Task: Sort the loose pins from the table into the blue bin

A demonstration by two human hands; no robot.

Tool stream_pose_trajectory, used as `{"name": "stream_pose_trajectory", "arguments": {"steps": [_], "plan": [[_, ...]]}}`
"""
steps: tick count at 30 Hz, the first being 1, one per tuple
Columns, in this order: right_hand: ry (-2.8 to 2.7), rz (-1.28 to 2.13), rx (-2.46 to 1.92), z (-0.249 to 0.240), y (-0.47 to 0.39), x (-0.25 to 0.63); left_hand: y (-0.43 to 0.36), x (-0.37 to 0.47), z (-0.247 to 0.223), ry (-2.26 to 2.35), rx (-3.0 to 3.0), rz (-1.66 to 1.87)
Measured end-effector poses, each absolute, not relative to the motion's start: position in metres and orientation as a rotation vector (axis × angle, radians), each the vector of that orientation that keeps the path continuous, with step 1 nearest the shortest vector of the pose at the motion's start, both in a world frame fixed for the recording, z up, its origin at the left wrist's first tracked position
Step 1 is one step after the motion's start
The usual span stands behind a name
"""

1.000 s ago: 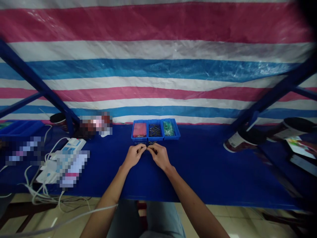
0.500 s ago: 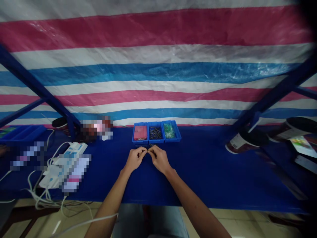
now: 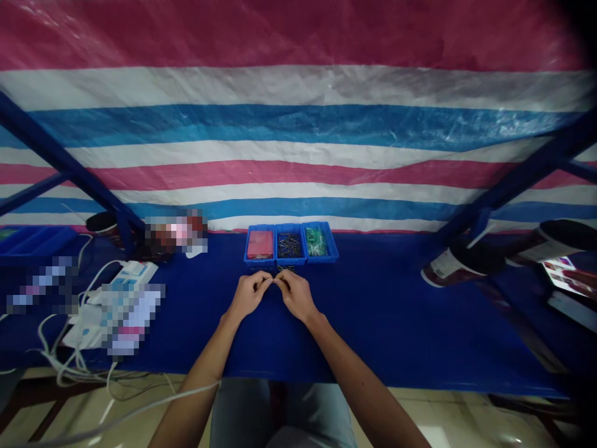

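Near the bins, your fingertips meet

Over the blue table, your left hand and right hand each have thumb and forefinger together, tips almost touching; whatever they pinch is too small to tell. Just beyond, dark screws fill the middle bin, between red pieces and green-and-clear packets.
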State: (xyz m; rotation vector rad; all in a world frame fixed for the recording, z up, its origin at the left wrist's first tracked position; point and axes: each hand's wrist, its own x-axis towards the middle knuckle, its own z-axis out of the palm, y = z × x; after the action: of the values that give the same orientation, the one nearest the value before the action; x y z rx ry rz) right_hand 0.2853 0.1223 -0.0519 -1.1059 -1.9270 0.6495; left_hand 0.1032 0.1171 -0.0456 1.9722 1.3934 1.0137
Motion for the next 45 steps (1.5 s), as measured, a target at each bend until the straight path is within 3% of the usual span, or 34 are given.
{"name": "stream_pose_trajectory", "arguments": {"steps": [45], "plan": [[-1.863,0.612,-1.012,-0.0592,0.1203,0.2858,0.1153,0.0999,-0.0412,1.389,1.915,0.949]]}}
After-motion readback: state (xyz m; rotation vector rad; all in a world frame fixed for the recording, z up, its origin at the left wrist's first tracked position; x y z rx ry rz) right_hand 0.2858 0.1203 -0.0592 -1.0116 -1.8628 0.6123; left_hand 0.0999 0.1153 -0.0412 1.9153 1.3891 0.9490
